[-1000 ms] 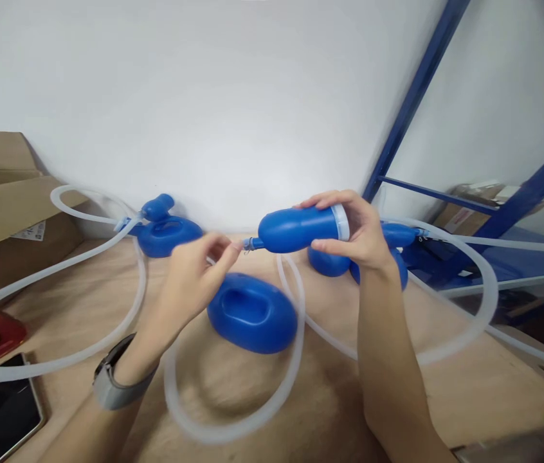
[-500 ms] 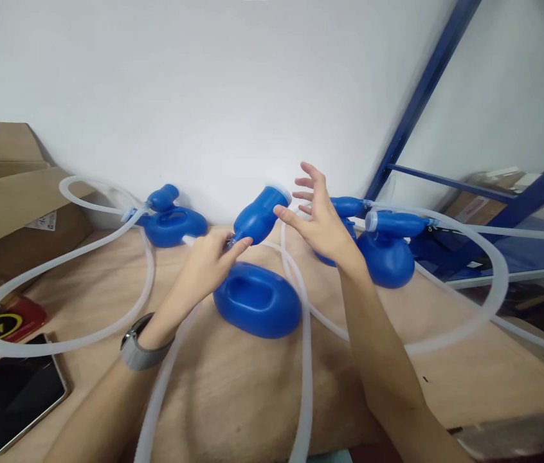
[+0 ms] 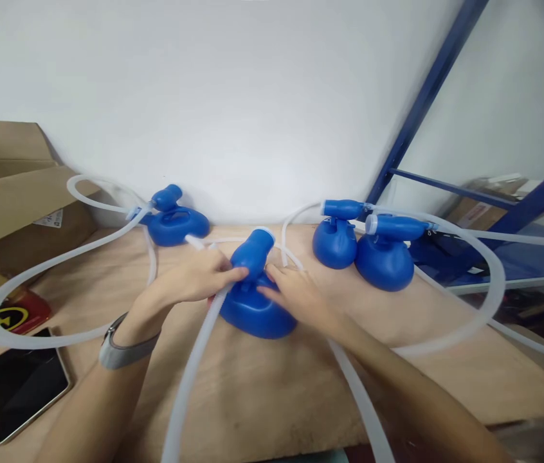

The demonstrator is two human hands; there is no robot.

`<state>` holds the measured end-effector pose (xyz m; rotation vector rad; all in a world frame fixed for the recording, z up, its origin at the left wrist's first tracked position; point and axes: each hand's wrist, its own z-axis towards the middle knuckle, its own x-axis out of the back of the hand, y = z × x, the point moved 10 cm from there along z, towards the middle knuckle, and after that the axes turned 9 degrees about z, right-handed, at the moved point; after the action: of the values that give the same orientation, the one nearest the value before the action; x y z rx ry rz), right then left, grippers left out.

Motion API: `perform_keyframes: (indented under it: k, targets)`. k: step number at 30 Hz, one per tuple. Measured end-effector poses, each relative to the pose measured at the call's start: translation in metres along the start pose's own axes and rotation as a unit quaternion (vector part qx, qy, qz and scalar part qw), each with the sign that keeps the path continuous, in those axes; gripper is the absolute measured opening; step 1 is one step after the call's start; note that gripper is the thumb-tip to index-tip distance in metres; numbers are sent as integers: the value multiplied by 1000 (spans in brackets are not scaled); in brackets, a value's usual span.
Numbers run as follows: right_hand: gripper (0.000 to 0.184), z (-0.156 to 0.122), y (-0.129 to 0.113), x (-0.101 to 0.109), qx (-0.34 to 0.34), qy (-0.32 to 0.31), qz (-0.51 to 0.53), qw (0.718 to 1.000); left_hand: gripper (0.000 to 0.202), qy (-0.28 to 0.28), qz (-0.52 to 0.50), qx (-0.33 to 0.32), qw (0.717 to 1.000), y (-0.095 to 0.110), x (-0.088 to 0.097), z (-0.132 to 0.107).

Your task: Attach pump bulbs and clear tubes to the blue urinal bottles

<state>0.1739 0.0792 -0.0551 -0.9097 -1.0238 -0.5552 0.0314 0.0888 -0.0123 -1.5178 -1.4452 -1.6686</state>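
A blue bulb-shaped bottle (image 3: 254,251) with a clear rim rests tilted on a blue oval basin (image 3: 257,315) at the middle of the wooden table (image 3: 272,386). My left hand (image 3: 199,278) pinches the bottle's lower end where a clear tube (image 3: 190,373) joins it. Fingers of my right hand (image 3: 296,294) lie on the basin's top right beside the bottle, slightly curled. A grey watch is on my left wrist.
Two assembled blue units (image 3: 382,251) with tubes stand at the right, another (image 3: 175,222) at the back left. Loops of clear tubing (image 3: 21,283) spread over the table. A phone (image 3: 24,382), a red packet (image 3: 16,312), a cardboard box (image 3: 6,193) and a blue shelf frame (image 3: 426,96) surround them.
The bottle came down from mid-air onto the blue basin. My right hand let go of the bottle's wide end, opened, then dropped onto the basin. My left hand stayed at the tube end.
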Motion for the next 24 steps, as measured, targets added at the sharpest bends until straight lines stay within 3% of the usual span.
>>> perform_keyframes:
  k: [5, 9, 12, 14, 18, 19, 22, 24]
  targets:
    - [22, 11, 12, 4, -1, 18, -7, 1000, 64, -25, -32, -19, 999, -5, -6, 2]
    - [28, 37, 43, 10, -71, 71, -54, 994, 60, 44, -78, 24, 996, -29, 21, 1]
    - [31, 63, 73, 14, -132, 100, -78, 983, 64, 115, -20, 106, 987, -72, 55, -12]
    - [30, 83, 89, 16, -151, 109, -75, 980, 64, 169, 8, 170, 971, -114, 75, -24]
    - [31, 126, 117, 16, -182, 123, -41, 975, 64, 312, 31, 313, 897, -209, 106, -59]
    - [31, 137, 123, 15, -193, 128, -28, 972, 69, 355, 44, 319, 878, -224, 112, -68]
    - [26, 163, 136, 11, -219, 144, 17, 965, 76, 410, 66, 329, 848, -260, 112, -83]
    - [21, 175, 138, 11, -224, 150, 52, 961, 82, 376, 56, 369, 848, -284, 98, -86]
